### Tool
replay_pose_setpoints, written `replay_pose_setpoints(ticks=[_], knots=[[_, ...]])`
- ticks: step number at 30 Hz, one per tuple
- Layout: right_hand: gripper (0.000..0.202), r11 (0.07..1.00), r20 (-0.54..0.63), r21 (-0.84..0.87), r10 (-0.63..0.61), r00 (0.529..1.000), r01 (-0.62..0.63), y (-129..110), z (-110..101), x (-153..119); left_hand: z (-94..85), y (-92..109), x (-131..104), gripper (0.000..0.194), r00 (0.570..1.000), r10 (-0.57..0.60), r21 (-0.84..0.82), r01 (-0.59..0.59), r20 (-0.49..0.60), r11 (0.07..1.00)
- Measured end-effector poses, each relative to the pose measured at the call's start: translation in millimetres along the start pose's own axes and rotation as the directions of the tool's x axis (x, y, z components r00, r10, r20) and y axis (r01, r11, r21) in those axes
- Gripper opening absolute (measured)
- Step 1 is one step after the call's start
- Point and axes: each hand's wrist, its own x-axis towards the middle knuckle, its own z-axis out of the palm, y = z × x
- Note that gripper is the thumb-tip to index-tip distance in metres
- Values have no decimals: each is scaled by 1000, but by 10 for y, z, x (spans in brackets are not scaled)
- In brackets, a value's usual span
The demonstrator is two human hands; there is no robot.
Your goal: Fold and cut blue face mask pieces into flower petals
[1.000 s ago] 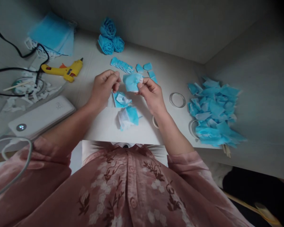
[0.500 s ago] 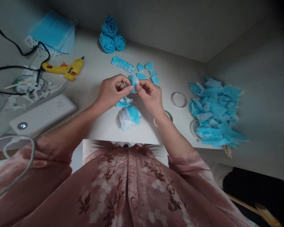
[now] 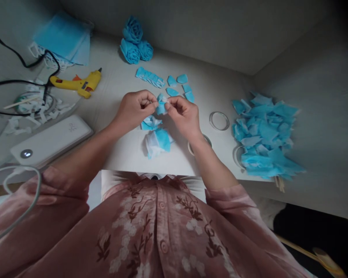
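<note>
Blue cloth is pinched in the fingertips of both the left hand and the right hand above the table, partly hidden by fingers. The right arm covers some of a ring; the blue heap obscures another hoop.

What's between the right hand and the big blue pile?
A thin, round ring lies between the right hand and the blue pile, as the head view shows.
</note>
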Motion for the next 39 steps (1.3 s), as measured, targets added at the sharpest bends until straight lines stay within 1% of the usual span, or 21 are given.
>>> replay_pose_setpoints(ticks=[4,6,9,12,16,18,21,24,27,30,35,39], knots=[[38,1000,5,17,-2,1000,1,31,-24,20,-36,65,17,6,994,-100,-40,102,42,994],[38,1000,18,17,10,1000,-11,42,-33,30,-49,90,20,6,989,-132,-44,135,68,990],[39,999,48,26,31,998,-32,51,-40,44,-63,102,15,5,990,-124,-19,125,61,992],[40,994,79,85,56,995,-63,70,-44,60,-72,93,7,5,994,-101,-20,102,52,995],[44,974,92,189,106,990,-122,92,-60,73,-65,60,14,12,987,-121,-117,133,101,984],[48,971,65,203,117,991,-128,72,-72,64,-51,40,24,12,988,-124,-180,138,87,974],[52,987,34,122,101,994,-104,11,-65,27,-25,27,32,9,991,-119,-250,130,57,960],[52,995,52,4,100,994,-100,-25,-19,-14,0,35,20,4,991,-117,-285,129,59,950],[52,994,42,-25,108,993,-107,-6,29,-26,11,35,3,5,992,-99,-253,115,78,961],[54,995,46,7,104,994,-104,22,31,-8,7,20,-3,8,994,-83,-199,97,76,975],[50,997,133,8,77,988,-79,33,-50,32,-13,12,13,7,995,-72,-119,80,69,990],[41,999,157,-13,54,986,-53,46,-120,59,-50,-2,32,5,994,-83,-81,89,75,993]])
